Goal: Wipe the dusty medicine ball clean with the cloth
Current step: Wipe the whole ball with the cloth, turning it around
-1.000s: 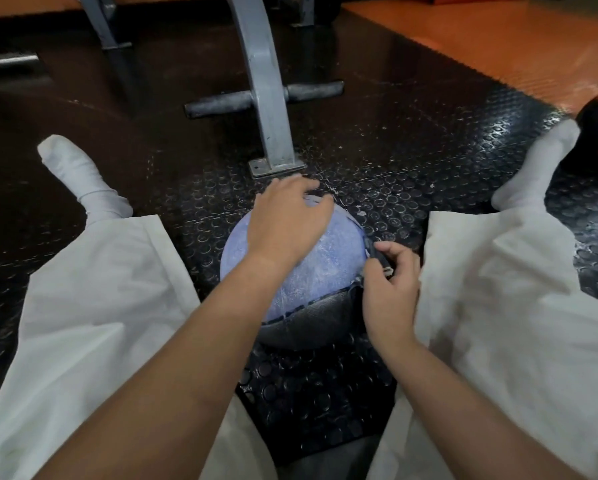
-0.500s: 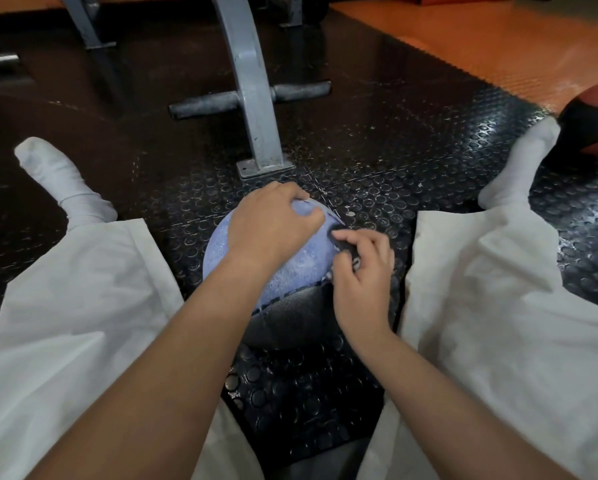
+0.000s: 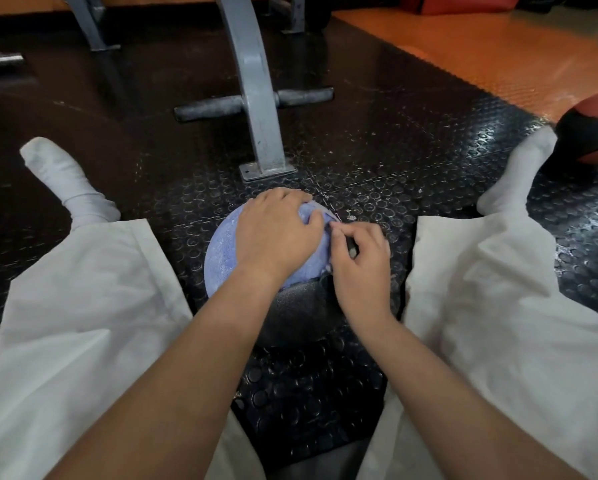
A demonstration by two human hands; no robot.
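Hands on medicine ball [image 3: 221, 258]: left hand [image 3: 276, 233] flat, relaxed; right hand [image 3: 359, 271] pinching cloth [image 3: 352, 249] against it.

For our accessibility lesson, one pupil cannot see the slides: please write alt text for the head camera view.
A seated person's left hand rests on a dusty blue medicine ball between their legs, while the right hand pinches a small dark cloth against its side. It sits on a black studded floor mat, a grey metal frame beyond.
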